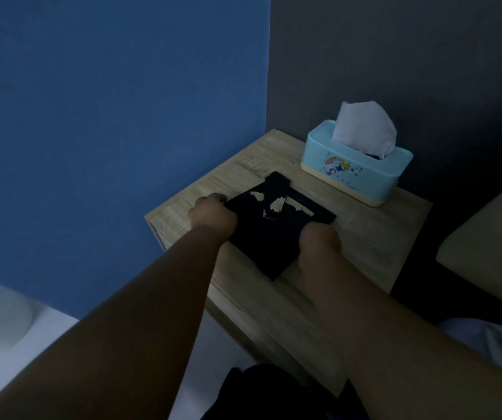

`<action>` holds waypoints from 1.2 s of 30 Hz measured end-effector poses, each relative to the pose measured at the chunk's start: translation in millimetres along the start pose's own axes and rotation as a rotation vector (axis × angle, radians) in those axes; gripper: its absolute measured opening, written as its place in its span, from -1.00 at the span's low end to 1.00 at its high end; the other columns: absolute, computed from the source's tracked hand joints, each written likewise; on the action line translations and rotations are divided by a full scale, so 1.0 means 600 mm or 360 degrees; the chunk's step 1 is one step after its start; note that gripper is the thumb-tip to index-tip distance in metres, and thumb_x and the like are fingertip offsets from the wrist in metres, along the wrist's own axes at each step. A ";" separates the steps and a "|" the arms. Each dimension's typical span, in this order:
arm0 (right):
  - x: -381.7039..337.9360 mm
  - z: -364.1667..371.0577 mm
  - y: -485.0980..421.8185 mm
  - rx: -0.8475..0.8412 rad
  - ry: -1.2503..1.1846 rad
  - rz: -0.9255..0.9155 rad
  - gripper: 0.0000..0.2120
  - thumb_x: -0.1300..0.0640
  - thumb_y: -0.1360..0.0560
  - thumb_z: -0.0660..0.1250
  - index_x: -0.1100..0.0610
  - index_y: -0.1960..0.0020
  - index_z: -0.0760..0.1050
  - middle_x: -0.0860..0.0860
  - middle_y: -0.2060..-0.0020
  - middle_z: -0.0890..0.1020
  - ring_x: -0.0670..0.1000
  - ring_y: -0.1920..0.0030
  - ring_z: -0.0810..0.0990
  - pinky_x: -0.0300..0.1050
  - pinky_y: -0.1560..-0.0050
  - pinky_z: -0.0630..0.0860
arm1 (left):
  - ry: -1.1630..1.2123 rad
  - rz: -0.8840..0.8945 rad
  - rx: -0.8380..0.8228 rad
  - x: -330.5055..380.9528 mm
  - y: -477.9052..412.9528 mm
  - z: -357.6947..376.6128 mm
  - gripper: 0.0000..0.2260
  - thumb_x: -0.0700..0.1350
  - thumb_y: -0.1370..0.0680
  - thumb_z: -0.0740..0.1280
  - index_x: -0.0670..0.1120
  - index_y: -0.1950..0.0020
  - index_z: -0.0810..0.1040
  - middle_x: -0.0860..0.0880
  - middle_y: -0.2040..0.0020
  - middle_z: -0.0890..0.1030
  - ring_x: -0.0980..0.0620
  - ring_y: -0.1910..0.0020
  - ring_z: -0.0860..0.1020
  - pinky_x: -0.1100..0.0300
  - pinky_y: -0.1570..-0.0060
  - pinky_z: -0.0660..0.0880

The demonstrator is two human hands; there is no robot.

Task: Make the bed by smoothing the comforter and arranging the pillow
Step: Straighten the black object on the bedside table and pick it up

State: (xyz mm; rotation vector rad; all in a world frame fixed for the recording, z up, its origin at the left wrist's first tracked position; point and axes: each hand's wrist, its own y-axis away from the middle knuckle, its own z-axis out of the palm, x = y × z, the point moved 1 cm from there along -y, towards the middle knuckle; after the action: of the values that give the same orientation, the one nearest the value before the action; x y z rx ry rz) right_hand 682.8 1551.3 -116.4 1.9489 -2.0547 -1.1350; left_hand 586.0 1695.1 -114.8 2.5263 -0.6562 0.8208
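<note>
Head view: both hands rest on a dark folded item (277,228) lying at the centre of a wooden bedside table (374,237). The left hand (213,215), at 9 o'clock of the item, curls closed over its edge; the right hand (319,237), at 4 o'clock, presses on it (fingers hidden, grip cannot be told). A blue tissue box (355,169) stands at 1 o'clock. The bed (486,237) edge shows at 3 o'clock; comforter and pillow cannot be identified.

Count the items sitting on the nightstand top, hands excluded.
2. A black folded item lies at the middle, with the left hand and right hand on it; a light-blue tissue box stands at the far right corner.
</note>
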 end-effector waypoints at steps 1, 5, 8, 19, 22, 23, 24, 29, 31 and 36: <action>-0.002 -0.003 -0.001 -0.0054 0.0039 -0.0010 -0.63 0.22 -0.58 0.22 0.27 -0.37 0.33 0.12 -0.37 0.39 0.04 -0.36 0.37 -0.18 -0.33 0.31 | 0.0125 0.0020 0.0039 0.003 0.001 -0.005 -0.54 -0.24 -0.51 0.20 -0.09 -0.42 0.37 -0.18 -0.37 0.41 -0.17 -0.28 0.45 -0.02 -0.25 0.47; -0.014 -0.008 0.015 -0.0139 0.0190 -0.0178 -0.59 0.19 -0.57 0.27 0.27 -0.37 0.31 0.14 -0.35 0.40 0.07 -0.34 0.39 -0.16 -0.34 0.33 | 0.0752 -0.0098 0.0293 0.020 0.014 -0.024 -0.46 -0.29 -0.50 0.22 -0.13 -0.48 0.23 -0.16 -0.42 0.31 -0.13 -0.29 0.42 0.14 -0.19 0.47; -0.024 -0.005 0.023 -0.0081 0.0079 -0.0229 -0.59 0.16 -0.57 0.26 0.25 -0.38 0.30 0.12 -0.35 0.39 0.05 -0.33 0.39 -0.19 -0.28 0.36 | 0.1162 -0.0325 0.0294 0.034 0.022 -0.026 -0.39 -0.26 -0.52 0.25 -0.12 -0.52 0.09 -0.18 -0.39 0.34 -0.13 -0.27 0.44 0.05 -0.23 0.47; -0.060 0.036 0.043 0.0130 -0.1221 0.0037 -0.67 0.16 -0.61 0.16 0.25 -0.34 0.35 0.16 -0.30 0.45 0.12 -0.27 0.45 -0.09 -0.28 0.40 | 0.1377 -0.0190 0.0180 0.057 0.039 -0.045 -0.66 -0.20 -0.56 0.19 -0.05 -0.33 0.40 -0.12 -0.16 0.58 -0.14 -0.09 0.58 -0.10 -0.12 0.56; -0.054 0.025 0.034 0.0310 -0.1097 -0.0074 -0.45 0.21 -0.53 0.27 0.16 -0.47 0.15 0.18 -0.40 0.28 0.19 -0.34 0.37 -0.01 -0.23 0.42 | 0.1309 -0.0068 0.0165 0.056 0.033 -0.068 -0.69 -0.23 -0.58 0.19 -0.05 -0.32 0.44 -0.08 -0.12 0.58 -0.12 -0.08 0.58 -0.06 -0.12 0.56; -0.052 0.016 0.032 0.0381 -0.0911 -0.0246 -0.42 0.24 -0.50 0.31 0.14 -0.46 0.17 0.19 -0.39 0.27 0.21 -0.33 0.37 0.01 -0.19 0.45 | 0.1300 -0.0026 0.0136 0.057 0.031 -0.075 -0.68 -0.25 -0.58 0.19 -0.06 -0.32 0.45 -0.08 -0.11 0.58 -0.10 -0.07 0.58 -0.02 -0.10 0.57; -0.051 0.010 0.022 0.0444 -0.0692 -0.0499 -0.42 0.26 -0.49 0.32 0.14 -0.45 0.20 0.19 -0.38 0.28 0.22 -0.32 0.37 0.01 -0.18 0.46 | 0.1299 0.0013 0.0095 0.057 0.030 -0.083 -0.68 -0.27 -0.59 0.20 -0.07 -0.33 0.45 -0.08 -0.10 0.58 -0.09 -0.04 0.58 0.03 -0.05 0.58; -0.072 -0.016 -0.006 0.0592 0.0167 -0.1544 -0.44 0.38 -0.45 0.24 0.18 -0.43 0.28 0.19 -0.34 0.36 0.21 -0.31 0.35 0.03 -0.31 0.38 | 0.1233 0.0131 -0.0136 0.058 0.022 -0.118 -0.67 -0.29 -0.59 0.21 -0.11 -0.35 0.46 -0.12 -0.15 0.60 -0.07 0.03 0.61 0.19 0.17 0.62; -0.080 -0.023 -0.007 0.0602 0.0430 -0.1759 -0.41 0.42 -0.44 0.22 0.17 -0.45 0.26 0.16 -0.37 0.35 0.20 -0.31 0.34 0.04 -0.29 0.38 | 0.1186 0.0159 -0.0210 0.058 0.021 -0.126 -0.66 -0.30 -0.59 0.20 -0.11 -0.35 0.47 -0.15 -0.19 0.60 -0.10 -0.02 0.61 0.12 0.08 0.61; -0.095 -0.031 0.006 0.0680 0.0933 -0.1966 -0.49 0.37 -0.44 0.22 0.21 -0.39 0.31 0.16 -0.29 0.44 0.16 -0.26 0.36 -0.01 -0.15 0.34 | 0.1117 0.0186 -0.0218 0.057 0.018 -0.143 -0.65 -0.33 -0.59 0.20 -0.11 -0.36 0.45 -0.15 -0.18 0.59 -0.06 -0.01 0.59 0.22 0.12 0.58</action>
State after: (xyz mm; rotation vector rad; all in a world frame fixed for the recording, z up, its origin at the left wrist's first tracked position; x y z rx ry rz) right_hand 699.9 1593.7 -77.5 3.3088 -0.7043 -0.0093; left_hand 567.3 1718.9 -26.9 1.8939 -0.5857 1.5327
